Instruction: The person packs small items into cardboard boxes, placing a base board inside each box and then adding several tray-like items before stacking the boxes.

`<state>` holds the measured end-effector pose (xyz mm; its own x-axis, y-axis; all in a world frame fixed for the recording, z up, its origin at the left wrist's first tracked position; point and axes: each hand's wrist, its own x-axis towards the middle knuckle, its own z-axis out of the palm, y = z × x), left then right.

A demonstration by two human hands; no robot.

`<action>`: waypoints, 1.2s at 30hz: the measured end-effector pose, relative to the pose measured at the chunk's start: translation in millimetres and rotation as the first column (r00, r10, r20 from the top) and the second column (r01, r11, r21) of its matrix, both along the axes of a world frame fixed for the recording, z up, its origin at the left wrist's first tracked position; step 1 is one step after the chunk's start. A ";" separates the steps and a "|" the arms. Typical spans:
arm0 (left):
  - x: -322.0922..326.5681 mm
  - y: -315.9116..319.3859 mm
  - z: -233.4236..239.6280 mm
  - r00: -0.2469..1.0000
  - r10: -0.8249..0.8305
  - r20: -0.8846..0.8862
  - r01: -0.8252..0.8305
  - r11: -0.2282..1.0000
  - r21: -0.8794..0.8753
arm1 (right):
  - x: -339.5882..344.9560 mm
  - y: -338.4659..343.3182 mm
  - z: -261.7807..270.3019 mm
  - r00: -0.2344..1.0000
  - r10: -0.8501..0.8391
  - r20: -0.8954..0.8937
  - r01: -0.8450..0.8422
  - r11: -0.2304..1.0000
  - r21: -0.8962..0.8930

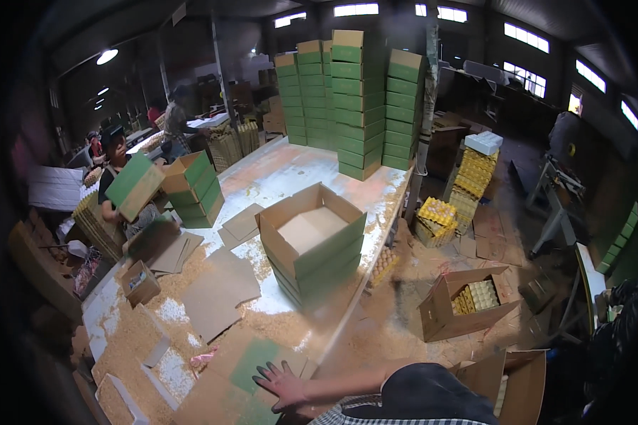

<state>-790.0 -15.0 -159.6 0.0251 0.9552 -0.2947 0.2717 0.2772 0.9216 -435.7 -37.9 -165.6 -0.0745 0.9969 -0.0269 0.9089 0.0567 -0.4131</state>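
Note:
My right hand [286,387] lies with fingers spread on a flat cardboard sheet [223,396] that has a green printed patch [254,365]. The fingertips look dark. My left hand is out of view. Beyond the sheet, on the white worktable [276,178], stands a short stack of green-sided cardboard boxes [319,265]. The top box is open, and a pale cardboard piece [313,228] lies inside it. Loose cardboard sheets [220,292] rest on the table to the left of the stack, among scattered sawdust or husk [125,345].
Tall stacks of green boxes [351,101] stand at the table's far end. A co-worker [118,154] at the left holds a green box [135,186]. On the floor at right are an open carton [441,313] with egg trays [476,297] and stacked yellow trays [470,175]. A post [428,95] rises beside the table.

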 end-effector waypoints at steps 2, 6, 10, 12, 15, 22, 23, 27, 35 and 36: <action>8.6 2.7 42.2 0.830 0.066 -0.554 0.192 0.899 0.394 | -7.5 -1.8 14.6 0.990 0.118 0.073 -0.114 0.991 -0.063; -28.6 63.0 108.2 0.965 -0.248 -0.080 0.261 0.927 0.270 | -11.1 19.4 36.0 0.901 0.307 0.308 -0.401 0.860 0.316; -61.8 93.8 143.8 0.989 -0.019 0.144 0.024 0.999 -0.031 | 16.3 25.6 176.5 0.900 0.087 0.428 -0.210 0.945 0.250; -56.6 98.5 145.1 0.960 0.255 -0.116 -0.132 0.776 0.617 | 38.3 56.7 197.1 0.940 0.243 0.239 -0.286 0.943 0.169; 47.5 88.9 151.2 0.868 0.155 -0.471 0.366 0.443 0.819 | 47.3 94.4 213.3 0.875 0.442 0.200 -0.465 0.881 0.089; 131.2 109.4 178.2 0.375 0.130 -0.918 0.847 0.355 0.396 | 60.5 112.2 229.3 0.887 0.385 0.254 -0.437 0.877 0.201; 132.2 112.3 174.0 0.369 0.128 -0.921 0.849 0.356 0.390 | 65.3 108.3 231.3 0.888 0.311 0.339 -0.421 0.847 0.325; 94.4 121.3 156.6 0.532 0.099 -0.841 0.616 0.636 0.464 | 96.0 85.6 219.6 0.911 -0.007 -0.412 0.294 0.713 0.636; 72.6 117.1 60.2 0.956 0.183 0.231 -0.270 0.856 0.442 | 60.9 100.1 207.0 0.503 0.119 -0.856 0.047 0.985 0.164; 64.9 110.0 36.8 0.960 0.279 -0.019 -0.238 0.851 0.469 | 61.9 108.2 216.2 0.627 0.212 -0.750 -0.065 0.973 0.220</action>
<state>-725.2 95.0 -122.9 -0.2466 0.9510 0.1867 0.3302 -0.0987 0.9387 -373.8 70.3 50.5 -0.1326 0.9568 0.2586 0.2453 0.2844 -0.9268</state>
